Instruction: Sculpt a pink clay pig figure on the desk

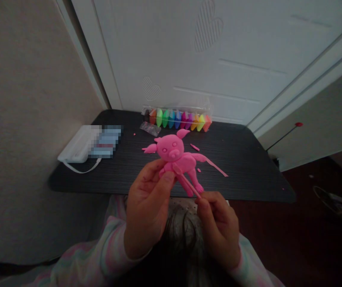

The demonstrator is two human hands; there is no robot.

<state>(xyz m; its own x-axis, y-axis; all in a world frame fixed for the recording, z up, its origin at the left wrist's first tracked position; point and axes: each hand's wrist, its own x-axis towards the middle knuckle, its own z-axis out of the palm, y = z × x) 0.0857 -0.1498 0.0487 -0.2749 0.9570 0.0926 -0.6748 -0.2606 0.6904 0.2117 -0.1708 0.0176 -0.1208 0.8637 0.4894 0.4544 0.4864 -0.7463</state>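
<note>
My left hand (151,203) is closed around the side of a pink clay pig figure (185,162), thumb in front, holding it up above the dark table. The figure has a round head with a snout, eyes and ears, plus a body, arms and legs. Between the thumb and fingers of my right hand (218,223) is a thin pink modelling tool (190,186). Its wider end lies against the figure's front, just under the head and near my left thumb. The far ends of both hands' fingers are partly hidden.
Behind the figure, a clear pack of coloured clay blocks (176,119) stands on the black table (239,159), beside a crumpled clear wrapper (150,128). A long pink strip (217,168) and small pink scraps lie about. At left are a white box-like device (79,145) and its cable (79,170).
</note>
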